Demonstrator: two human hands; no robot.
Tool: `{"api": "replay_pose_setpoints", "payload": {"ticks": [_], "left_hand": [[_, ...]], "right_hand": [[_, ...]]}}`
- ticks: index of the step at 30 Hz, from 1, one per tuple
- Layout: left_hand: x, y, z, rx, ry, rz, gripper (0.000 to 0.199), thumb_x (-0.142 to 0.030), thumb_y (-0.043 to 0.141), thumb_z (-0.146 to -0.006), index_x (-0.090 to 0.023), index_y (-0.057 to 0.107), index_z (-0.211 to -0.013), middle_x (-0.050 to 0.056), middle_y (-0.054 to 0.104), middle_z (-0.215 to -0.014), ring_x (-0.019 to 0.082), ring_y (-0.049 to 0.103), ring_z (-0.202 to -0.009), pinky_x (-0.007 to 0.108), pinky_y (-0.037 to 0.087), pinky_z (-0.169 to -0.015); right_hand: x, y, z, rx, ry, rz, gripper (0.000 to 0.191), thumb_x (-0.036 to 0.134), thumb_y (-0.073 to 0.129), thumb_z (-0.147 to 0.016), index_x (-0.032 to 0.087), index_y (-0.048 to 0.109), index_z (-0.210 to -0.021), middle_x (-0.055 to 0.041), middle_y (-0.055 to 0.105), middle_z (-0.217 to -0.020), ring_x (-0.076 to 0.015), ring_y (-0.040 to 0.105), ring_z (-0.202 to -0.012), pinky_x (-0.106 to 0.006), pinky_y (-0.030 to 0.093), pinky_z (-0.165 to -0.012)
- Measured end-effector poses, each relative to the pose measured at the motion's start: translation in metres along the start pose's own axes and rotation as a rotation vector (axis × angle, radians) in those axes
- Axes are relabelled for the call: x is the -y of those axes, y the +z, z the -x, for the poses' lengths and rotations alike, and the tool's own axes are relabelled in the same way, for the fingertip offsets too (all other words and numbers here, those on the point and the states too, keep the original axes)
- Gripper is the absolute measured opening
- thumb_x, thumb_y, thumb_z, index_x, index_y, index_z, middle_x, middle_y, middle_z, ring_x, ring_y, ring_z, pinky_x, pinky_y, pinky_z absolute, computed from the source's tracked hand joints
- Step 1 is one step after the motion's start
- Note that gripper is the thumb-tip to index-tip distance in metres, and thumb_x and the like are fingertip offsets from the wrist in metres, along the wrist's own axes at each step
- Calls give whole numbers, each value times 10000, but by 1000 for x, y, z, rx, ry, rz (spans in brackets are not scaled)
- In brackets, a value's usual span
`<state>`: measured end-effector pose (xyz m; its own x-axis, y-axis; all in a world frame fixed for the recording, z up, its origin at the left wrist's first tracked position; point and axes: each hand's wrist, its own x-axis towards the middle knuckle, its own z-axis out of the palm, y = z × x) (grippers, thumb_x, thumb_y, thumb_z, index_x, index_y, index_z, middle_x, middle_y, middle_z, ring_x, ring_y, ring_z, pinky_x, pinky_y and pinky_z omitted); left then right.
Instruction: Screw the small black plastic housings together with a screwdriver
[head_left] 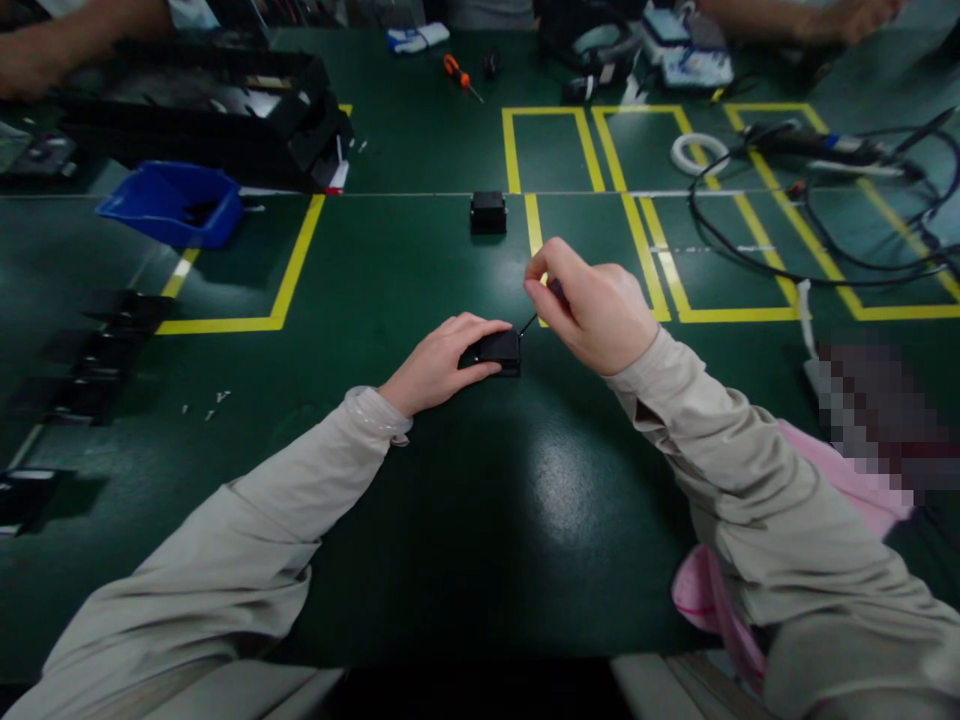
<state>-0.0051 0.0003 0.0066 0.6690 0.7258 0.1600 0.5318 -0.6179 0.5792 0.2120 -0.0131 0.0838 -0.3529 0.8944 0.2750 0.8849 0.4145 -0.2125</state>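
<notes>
On the green table my left hand (442,362) grips a small black box-shaped part (501,348), thumb on the near side and fingers on the far side. My right hand (592,308) is closed around the dark handle of a screwdriver (531,323). Its thin shaft slants down to the left, and the tip meets the right far corner of the black part. Whether a screw sits under the tip is too small to tell. A second black box-shaped part (489,212) stands farther back, apart from both hands.
A blue bin (176,203) and a large black tray (202,130) stand at the left, above several black parts (94,360) and loose screws (211,412). An orange screwdriver (459,74) lies far back. A tape roll (699,155) and a cabled tool (817,142) lie right. Other people's arms (802,25) show at the back.
</notes>
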Motion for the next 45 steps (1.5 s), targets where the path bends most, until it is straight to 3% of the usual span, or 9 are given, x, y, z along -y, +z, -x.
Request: {"api": "replay_pose_setpoints", "payload": {"ticks": [5, 13, 19, 27, 34, 42, 45], "left_hand": [[-1, 0, 0, 4, -6, 3, 456, -350, 598, -943, -221, 526, -1375, 84, 591, -1253, 231, 557, -1173, 384, 440, -1037], [0, 0, 0, -6, 5, -7, 468, -343, 606, -943, -205, 524, -1382, 85, 592, -1248, 225, 556, -1166, 374, 437, -1032], [0, 0, 0, -2, 0, 1, 466, -349, 594, -948, -216, 519, -1388, 85, 590, -1248, 227, 554, -1169, 380, 438, -1035], [1, 1, 0, -2, -10, 1, 475, -340, 604, -936, -222, 523, -1389, 89, 592, -1253, 237, 559, -1169, 397, 443, -1036], [0, 0, 0, 1, -9, 6, 468, -340, 605, -938, -215, 527, -1382, 90, 591, -1269, 232, 551, -1191, 393, 434, -1054], [1, 1, 0, -2, -7, -2, 473, -351, 603, -937, -221, 525, -1385, 85, 594, -1257, 235, 561, -1171, 392, 443, -1041], [1, 1, 0, -5, 1, -2, 467, -340, 606, -939, -209, 529, -1380, 86, 594, -1253, 229, 559, -1171, 379, 439, -1041]], "right_hand": [[-1, 1, 0, -11, 3, -28, 335, 311, 316, -971, 175, 528, -1191, -24, 665, -776, -154, 602, -650, -286, 406, -662], [0, 2, 0, -6, -12, -1, 334, 383, 320, -979, 185, 561, -1099, -11, 632, -715, -158, 589, -624, -287, 393, -644], [0, 3, 0, -21, -4, -31, 358, 279, 337, -939, 166, 500, -1237, -19, 645, -777, -161, 596, -645, -287, 398, -645], [-1, 2, 1, -14, -22, 1, 358, 415, 310, -984, 193, 580, -1065, -4, 619, -702, -153, 588, -623, -282, 392, -644], [1, 1, 0, -10, 8, -22, 353, 315, 301, -967, 167, 544, -1175, -29, 660, -776, -164, 613, -660, -290, 400, -656], [-1, 2, 0, -12, -21, 3, 386, 432, 291, -988, 194, 581, -1078, -7, 643, -731, -151, 598, -637, -271, 391, -646], [0, 2, 0, -8, -9, 1, 366, 379, 288, -984, 187, 575, -1106, -16, 650, -749, -160, 608, -652, -281, 403, -660]]}}
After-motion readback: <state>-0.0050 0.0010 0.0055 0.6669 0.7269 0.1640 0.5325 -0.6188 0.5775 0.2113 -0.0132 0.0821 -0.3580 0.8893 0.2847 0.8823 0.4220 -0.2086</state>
